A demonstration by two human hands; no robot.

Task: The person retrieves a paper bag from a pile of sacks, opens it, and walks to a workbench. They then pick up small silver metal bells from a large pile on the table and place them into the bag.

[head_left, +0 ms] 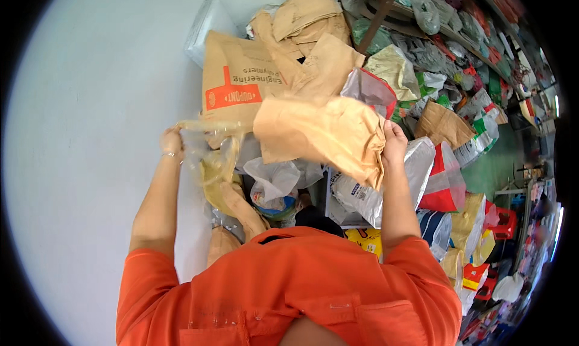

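My right hand [394,143] grips the crumpled end of a brown paper bag [319,132], which stretches leftward in front of me and is blurred along its upper edge. Out to the left, my left hand [172,141] pinches a translucent plastic bag [211,142] that hangs smeared by motion. Both arms are spread wide. Behind the two bags stands a large brown paper sack [236,68] with a red printed patch. Beneath them, a white plastic bag [272,176] lines a round container with things inside, partly hidden.
A pale wall [90,135] runs along my left. More brown paper sacks [310,20] are heaped at the back. To the right are silver sacks [416,165], a red and white bag [443,180] and metal-framed shelves [380,17] crammed with plastic bags. A red stool [505,224] stands farther right.
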